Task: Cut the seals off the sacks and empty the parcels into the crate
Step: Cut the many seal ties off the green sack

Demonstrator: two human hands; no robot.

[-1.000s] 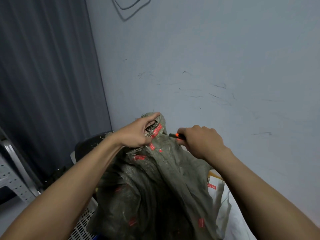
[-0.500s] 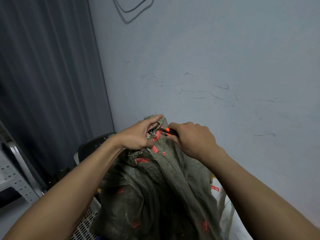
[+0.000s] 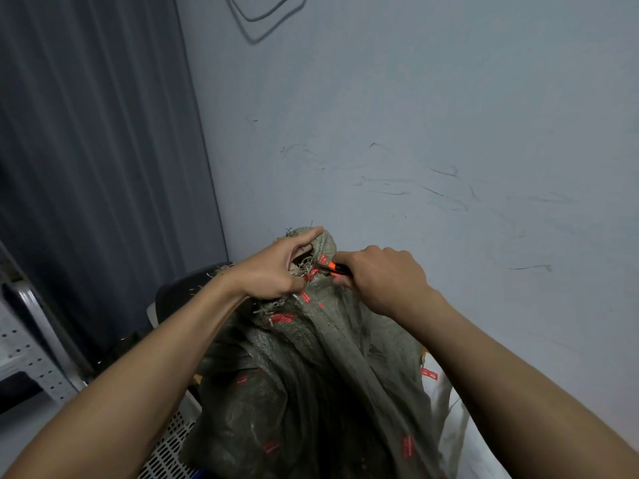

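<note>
Nearest, at the bottom edge, the perforated white wall of the crate (image 3: 167,451) shows beneath the grey-green woven sack (image 3: 311,392). The sack stands on or in the crate, I cannot tell which, and a white sack (image 3: 453,423) lies just beside it on the right. Higher up, the left hand (image 3: 273,271) grips the gathered, frayed neck of the sack, fingers curled round the bunch. The right hand (image 3: 383,281) is wrapped round an orange and black cutter (image 3: 334,267) whose tip sits at the neck, just beside the left fingers. That closeness is the main risk: if the tool slips or bites through suddenly, it is likely to run towards the left hand. A cut taken too low could tear the weave rather than the seal, which I cannot make out, and a neck freed all at once may let the sack slump and spill parcels beside the crate. The red labels (image 3: 281,318) scattered over the sack carry pale print too small and blurred to read, and the red mark (image 3: 429,374) on the white sack is no clearer. Behind stand a dark chair back (image 3: 179,292), a scuffed pale wall (image 3: 449,133) and a dark curtain (image 3: 86,150).
</note>
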